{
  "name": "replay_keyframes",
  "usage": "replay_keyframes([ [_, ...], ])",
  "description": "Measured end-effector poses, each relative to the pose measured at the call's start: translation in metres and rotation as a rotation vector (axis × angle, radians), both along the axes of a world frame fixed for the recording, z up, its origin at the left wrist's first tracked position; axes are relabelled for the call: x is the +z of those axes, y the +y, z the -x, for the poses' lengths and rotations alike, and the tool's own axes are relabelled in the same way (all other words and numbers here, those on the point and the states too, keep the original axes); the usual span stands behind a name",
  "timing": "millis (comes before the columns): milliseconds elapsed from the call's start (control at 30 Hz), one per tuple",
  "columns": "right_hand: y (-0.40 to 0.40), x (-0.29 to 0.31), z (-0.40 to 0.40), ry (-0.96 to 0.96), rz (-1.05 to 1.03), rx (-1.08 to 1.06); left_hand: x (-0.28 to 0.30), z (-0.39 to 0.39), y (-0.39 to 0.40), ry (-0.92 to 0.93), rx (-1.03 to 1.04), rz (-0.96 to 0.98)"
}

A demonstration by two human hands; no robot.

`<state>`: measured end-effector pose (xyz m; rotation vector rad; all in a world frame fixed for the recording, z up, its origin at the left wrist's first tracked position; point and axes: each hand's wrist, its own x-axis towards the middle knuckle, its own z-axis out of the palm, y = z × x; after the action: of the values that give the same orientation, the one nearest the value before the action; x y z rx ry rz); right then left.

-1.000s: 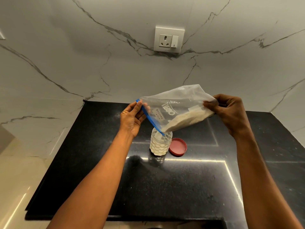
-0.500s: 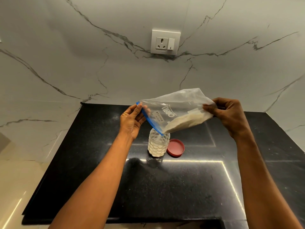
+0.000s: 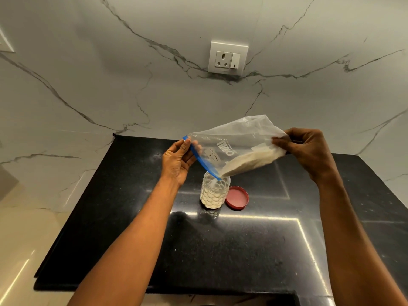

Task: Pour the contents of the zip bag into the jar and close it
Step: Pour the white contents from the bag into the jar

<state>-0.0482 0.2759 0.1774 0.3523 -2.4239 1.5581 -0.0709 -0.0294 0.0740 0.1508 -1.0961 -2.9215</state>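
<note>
Now, change: the zip bag (image 3: 234, 146) is sitting much as a moment ago, its blue mouth still dipping into the jar (image 3: 214, 192); the white powder is lying closer to the opening.
Around: the red lid (image 3: 237, 197) is lying just beside the jar on the black counter (image 3: 220, 250); a wall socket (image 3: 228, 58) is showing above.
Left hand (image 3: 177, 163): pinching the bag's blue zip edge, fingers curled.
Right hand (image 3: 309, 151): gripping the raised bottom corner, tilting the bag down.
</note>
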Motion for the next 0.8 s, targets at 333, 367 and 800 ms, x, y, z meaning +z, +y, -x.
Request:
replay_keyframes([
  [333,-0.001,0.005,-0.002,0.027,-0.023,0.006,0.000,-0.001,0.002,-0.022,0.007,-0.001],
  [367,-0.001,0.005,-0.003,0.033,-0.024,0.003,0.001,-0.001,0.003,-0.022,0.008,-0.005],
  [800,-0.001,0.007,-0.010,0.069,-0.018,-0.008,0.005,-0.002,0.005,-0.023,0.016,-0.012],
])
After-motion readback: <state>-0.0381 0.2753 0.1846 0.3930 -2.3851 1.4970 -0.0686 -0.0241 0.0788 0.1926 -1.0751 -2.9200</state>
